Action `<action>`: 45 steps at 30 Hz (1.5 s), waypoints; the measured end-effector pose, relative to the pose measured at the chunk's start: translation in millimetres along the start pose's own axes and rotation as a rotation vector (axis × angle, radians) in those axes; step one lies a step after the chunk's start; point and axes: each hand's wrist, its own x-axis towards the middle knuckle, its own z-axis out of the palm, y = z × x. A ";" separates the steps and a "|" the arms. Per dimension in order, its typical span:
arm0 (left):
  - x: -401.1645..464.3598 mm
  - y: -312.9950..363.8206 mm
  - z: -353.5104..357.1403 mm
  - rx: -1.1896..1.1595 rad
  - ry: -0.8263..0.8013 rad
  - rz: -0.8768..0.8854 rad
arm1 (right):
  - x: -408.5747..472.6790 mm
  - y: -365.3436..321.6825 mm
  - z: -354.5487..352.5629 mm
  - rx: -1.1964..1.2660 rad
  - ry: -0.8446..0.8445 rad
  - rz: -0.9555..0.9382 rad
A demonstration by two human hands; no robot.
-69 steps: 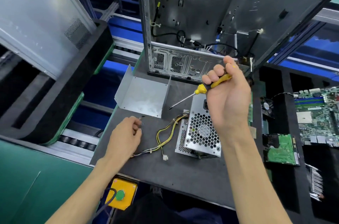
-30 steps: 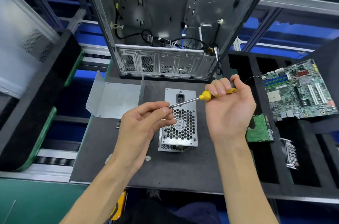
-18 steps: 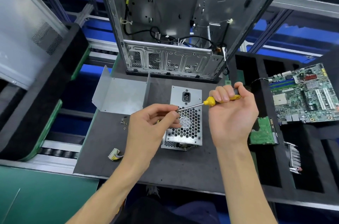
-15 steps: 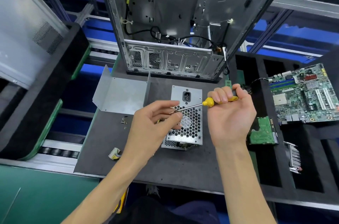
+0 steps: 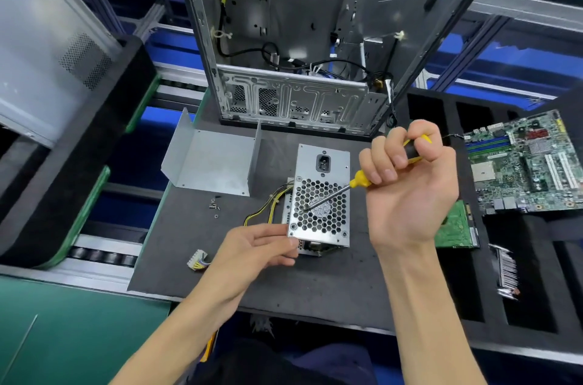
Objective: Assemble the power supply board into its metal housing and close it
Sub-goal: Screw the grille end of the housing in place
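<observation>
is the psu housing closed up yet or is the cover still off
Not closed: the bent metal cover lies apart on the mat, left of the power supply housing.
</observation>
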 end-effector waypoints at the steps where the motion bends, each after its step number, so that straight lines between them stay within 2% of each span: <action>1: 0.0 -0.5 0.6 -0.010 0.009 0.001 | -1.0 0.8 0.1 -0.027 -0.013 -0.009; 5: -1.6 -2.5 3.6 -0.039 0.045 0.009 | -5.2 4.8 -0.2 -0.124 -0.048 -0.030; 10: -1.6 -7.5 10.5 -0.003 0.130 0.060 | -7.2 7.7 -0.7 -0.120 -0.045 -0.027; 26: 1.0 -11.2 7.9 -0.005 0.090 0.072 | -12.9 20.3 -0.6 -0.220 -0.247 -0.001; 45: 3.7 -13.1 6.3 -0.079 0.087 0.055 | -14.5 22.4 1.3 -0.319 -0.263 0.008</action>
